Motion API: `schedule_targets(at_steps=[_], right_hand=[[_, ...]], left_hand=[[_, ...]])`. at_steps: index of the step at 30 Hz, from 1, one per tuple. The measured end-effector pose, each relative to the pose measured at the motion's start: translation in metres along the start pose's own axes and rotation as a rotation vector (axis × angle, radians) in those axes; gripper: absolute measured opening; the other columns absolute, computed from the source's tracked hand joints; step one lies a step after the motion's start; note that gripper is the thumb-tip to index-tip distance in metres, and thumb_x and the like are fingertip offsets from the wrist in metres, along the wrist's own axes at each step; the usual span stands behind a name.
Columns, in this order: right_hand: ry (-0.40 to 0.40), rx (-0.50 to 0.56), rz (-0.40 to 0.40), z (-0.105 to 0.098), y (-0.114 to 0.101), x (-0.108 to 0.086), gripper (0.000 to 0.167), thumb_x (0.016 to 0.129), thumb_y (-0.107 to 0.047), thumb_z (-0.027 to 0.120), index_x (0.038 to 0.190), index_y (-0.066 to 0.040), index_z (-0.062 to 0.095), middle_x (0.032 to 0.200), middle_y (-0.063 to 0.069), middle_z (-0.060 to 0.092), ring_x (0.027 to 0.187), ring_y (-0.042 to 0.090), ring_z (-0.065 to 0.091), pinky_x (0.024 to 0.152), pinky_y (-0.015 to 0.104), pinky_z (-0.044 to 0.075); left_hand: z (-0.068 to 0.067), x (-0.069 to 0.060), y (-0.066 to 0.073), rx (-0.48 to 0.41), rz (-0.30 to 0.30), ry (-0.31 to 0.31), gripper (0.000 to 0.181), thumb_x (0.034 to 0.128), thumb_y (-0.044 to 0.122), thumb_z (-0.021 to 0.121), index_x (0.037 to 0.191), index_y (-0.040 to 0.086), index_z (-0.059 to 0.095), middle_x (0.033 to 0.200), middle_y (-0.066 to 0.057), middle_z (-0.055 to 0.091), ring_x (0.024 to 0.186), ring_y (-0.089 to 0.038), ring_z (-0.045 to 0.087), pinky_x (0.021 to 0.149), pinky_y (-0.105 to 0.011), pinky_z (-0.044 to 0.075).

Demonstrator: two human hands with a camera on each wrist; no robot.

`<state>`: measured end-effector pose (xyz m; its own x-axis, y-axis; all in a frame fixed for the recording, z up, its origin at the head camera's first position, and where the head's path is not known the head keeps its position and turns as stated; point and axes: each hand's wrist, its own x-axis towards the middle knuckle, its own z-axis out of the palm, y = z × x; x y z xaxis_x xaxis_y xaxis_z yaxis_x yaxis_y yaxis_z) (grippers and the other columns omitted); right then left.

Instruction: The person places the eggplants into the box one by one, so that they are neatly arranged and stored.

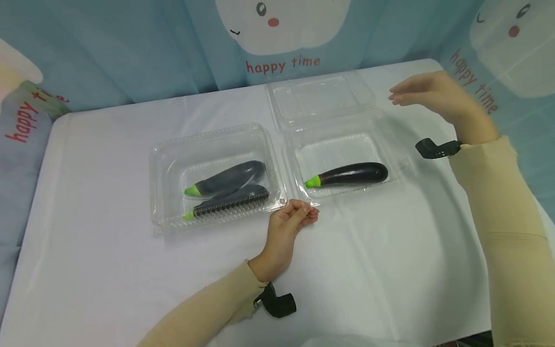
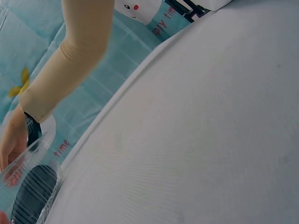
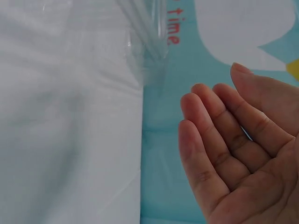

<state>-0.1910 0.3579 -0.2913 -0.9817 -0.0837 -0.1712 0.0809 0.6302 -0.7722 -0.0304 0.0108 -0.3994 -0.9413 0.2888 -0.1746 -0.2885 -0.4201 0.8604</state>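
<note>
On the table an open clear plastic clamshell box (image 1: pixel 342 144) holds one dark eggplant (image 1: pixel 353 173) with a bright green stem. My left hand (image 1: pixel 284 229) pinches that box's near left corner between thumb and curled fingers. Raised beyond the box's right side, my right hand (image 1: pixel 427 94) holds nothing; the right wrist view shows its fingers (image 3: pixel 212 154) loosely extended and the palm bare. The box's lid (image 1: pixel 321 99) lies folded back toward the far table edge.
Left of the open box stands a closed clear clamshell box (image 1: pixel 173 168) with two eggplants (image 1: pixel 230 178) inside. A white cloth covers the table (image 1: pixel 99 270). Blue printed curtains (image 1: pixel 143 48) hang behind and at the sides.
</note>
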Motion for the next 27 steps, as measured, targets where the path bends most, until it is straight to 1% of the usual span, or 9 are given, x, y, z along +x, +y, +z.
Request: schedule_targets(at_steps=[4, 9, 11, 14, 15, 19, 23, 25, 27], right_hand=[[-0.015, -0.046, -0.002, -0.002, 0.003, 0.016, 0.03, 0.088, -0.026, 0.068, 0.116, -0.015, 0.068, 0.095, -0.021, 0.067, 0.091, -0.001, 0.058, 0.107, 0.035, 0.027], [-0.058, -0.09, -0.014, -0.002, 0.008, 0.037, 0.031, 0.089, -0.024, 0.067, 0.118, -0.013, 0.067, 0.091, -0.023, 0.067, 0.085, -0.003, 0.061, 0.105, 0.039, 0.031], [-0.076, -0.069, -0.02, -0.002, 0.01, 0.044, 0.032, 0.089, -0.021, 0.066, 0.119, -0.009, 0.065, 0.092, -0.019, 0.068, 0.086, -0.001, 0.062, 0.103, 0.034, 0.035], [-0.098, -0.039, -0.015, 0.0, 0.013, 0.052, 0.037, 0.09, -0.019, 0.066, 0.122, -0.003, 0.062, 0.093, -0.015, 0.069, 0.087, 0.002, 0.064, 0.093, 0.022, 0.043], [-0.108, -0.039, -0.003, 0.001, 0.014, 0.054, 0.04, 0.09, -0.021, 0.066, 0.124, -0.001, 0.06, 0.094, -0.015, 0.069, 0.088, 0.003, 0.064, 0.093, 0.022, 0.043], [-0.151, -0.062, 0.055, 0.002, 0.014, 0.061, 0.052, 0.09, -0.027, 0.065, 0.132, 0.002, 0.052, 0.097, -0.014, 0.068, 0.09, 0.004, 0.064, 0.099, 0.029, 0.041], [-0.181, -0.087, 0.077, 0.003, 0.012, 0.066, 0.056, 0.092, -0.029, 0.063, 0.134, 0.004, 0.048, 0.099, -0.015, 0.067, 0.091, 0.002, 0.063, 0.099, 0.028, 0.041], [-0.185, -0.091, 0.079, 0.003, 0.01, 0.068, 0.057, 0.092, -0.03, 0.062, 0.135, 0.004, 0.047, 0.099, -0.016, 0.067, 0.09, 0.0, 0.062, 0.102, 0.031, 0.039], [-0.188, -0.096, 0.075, 0.004, 0.008, 0.07, 0.058, 0.092, -0.031, 0.062, 0.135, 0.003, 0.047, 0.098, -0.018, 0.066, 0.09, 0.0, 0.062, 0.107, 0.04, 0.033]], left_hand=[[0.0, 0.0, 0.0, 0.001, 0.0, -0.009, 0.008, 0.0942, -0.002, 0.05, 0.089, -0.005, 0.055, 0.086, -0.006, 0.064, 0.083, -0.015, 0.063, 0.083, -0.031, 0.052], [-0.002, 0.001, -0.001, 0.01, -0.004, -0.024, 0.008, 0.0945, 0.0, 0.05, 0.09, -0.004, 0.056, 0.088, -0.005, 0.064, 0.084, -0.016, 0.063, 0.084, -0.031, 0.052], [-0.002, 0.001, -0.001, 0.009, -0.01, -0.028, 0.008, 0.0944, 0.0, 0.051, 0.089, -0.003, 0.056, 0.088, -0.005, 0.064, 0.084, -0.017, 0.063, 0.085, -0.031, 0.052], [-0.003, 0.0, -0.001, 0.002, -0.014, -0.034, 0.008, 0.0944, 0.0, 0.051, 0.089, -0.003, 0.056, 0.087, -0.005, 0.064, 0.084, -0.016, 0.063, 0.084, -0.031, 0.052], [-0.003, 0.0, -0.001, -0.002, -0.015, -0.036, 0.008, 0.0943, 0.0, 0.051, 0.089, -0.004, 0.056, 0.086, -0.005, 0.064, 0.083, -0.016, 0.063, 0.084, -0.031, 0.052], [-0.003, 0.0, -0.002, -0.001, -0.018, -0.052, 0.009, 0.0941, 0.0, 0.051, 0.088, -0.003, 0.056, 0.086, -0.003, 0.065, 0.083, -0.014, 0.063, 0.084, -0.031, 0.052], [-0.004, -0.001, -0.002, 0.01, -0.014, -0.064, 0.009, 0.0941, 0.0, 0.05, 0.088, -0.002, 0.056, 0.086, -0.002, 0.064, 0.084, -0.014, 0.063, 0.085, -0.032, 0.052], [-0.005, 0.0, -0.002, 0.019, -0.012, -0.065, 0.009, 0.094, 0.0, 0.05, 0.088, -0.001, 0.057, 0.086, -0.002, 0.064, 0.084, -0.014, 0.063, 0.085, -0.031, 0.052], [-0.005, 0.0, -0.002, 0.026, -0.011, -0.064, 0.01, 0.0939, 0.0, 0.049, 0.088, -0.001, 0.057, 0.086, -0.002, 0.064, 0.084, -0.013, 0.063, 0.085, -0.031, 0.052]])
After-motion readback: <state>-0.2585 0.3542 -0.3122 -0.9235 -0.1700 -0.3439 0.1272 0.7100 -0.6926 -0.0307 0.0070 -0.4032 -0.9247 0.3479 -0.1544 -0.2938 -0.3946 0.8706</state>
